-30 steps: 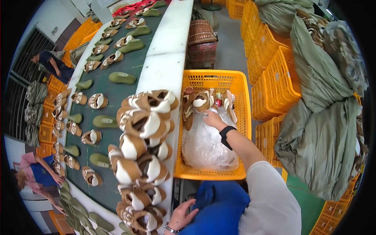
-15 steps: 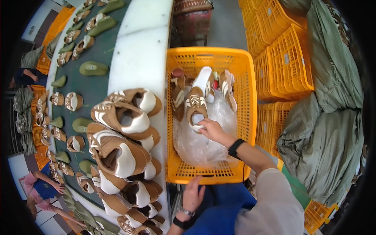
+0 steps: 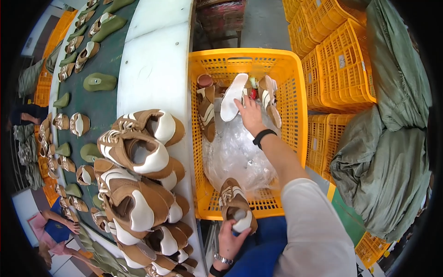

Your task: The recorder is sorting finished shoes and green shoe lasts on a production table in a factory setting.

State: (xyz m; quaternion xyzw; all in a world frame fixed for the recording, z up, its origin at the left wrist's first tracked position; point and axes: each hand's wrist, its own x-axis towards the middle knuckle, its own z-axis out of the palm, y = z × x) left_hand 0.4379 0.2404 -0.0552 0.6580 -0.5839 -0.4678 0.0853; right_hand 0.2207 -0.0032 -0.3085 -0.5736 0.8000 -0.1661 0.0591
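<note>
Room: yellow crates (image 3: 330, 78) are standing stacked at right.
White ledge (image 3: 154, 51): bearing piled shoes (image 3: 134, 184), apparently saving space.
Work crate (image 3: 294, 115): holding clear plastic (image 3: 237, 159), possibly cushioning.
Brown shoe (image 3: 234, 201): sitting at the near rim, left hand (image 3: 230, 241) gripping its heel, probably for steadiness.
White sole (image 3: 233, 96): lying toward the far end; right hand (image 3: 251, 115) is touching its edge, grip undeterminable.

Stacked yellow crates (image 3: 347, 74) stand beside draped grey-green cloth (image 3: 392, 171), with a pink-sleeved co-worker (image 3: 39, 226) at far left.
</note>
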